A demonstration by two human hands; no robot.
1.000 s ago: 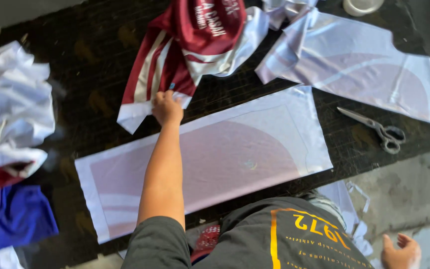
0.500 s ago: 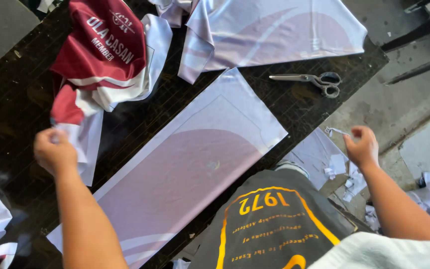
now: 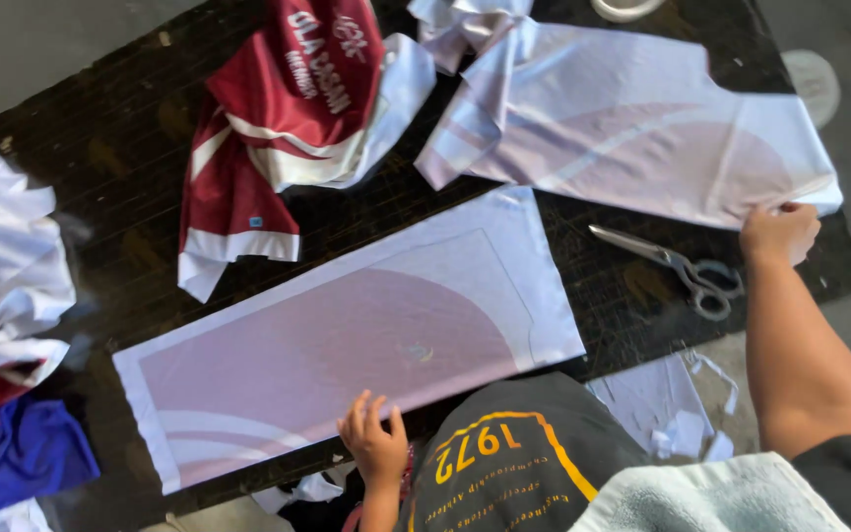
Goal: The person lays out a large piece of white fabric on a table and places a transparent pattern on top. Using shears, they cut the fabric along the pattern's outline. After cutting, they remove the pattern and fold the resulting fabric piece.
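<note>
The right hand (image 3: 778, 232) has its grip pinched on the near edge of the far pale printed fabric panel (image 3: 632, 128), just past the scissors (image 3: 677, 264) on the dark desk (image 3: 81, 177). The left hand (image 3: 374, 443) rests with fingers spread at the near edge of the long flat panel (image 3: 347, 345). It looks like sorting cut pieces, and drawing that far panel in would call for clearing the scissors.

Right hand (image 3: 778, 232) reaches forward on a bare, extended forearm, fingers (image 3: 790, 209) curled in a pinch, knuckles up. Left hand (image 3: 374, 445) is low and close to the body, palm down, fingers (image 3: 361, 414) spread and pointing forward, wrist bent.
</note>
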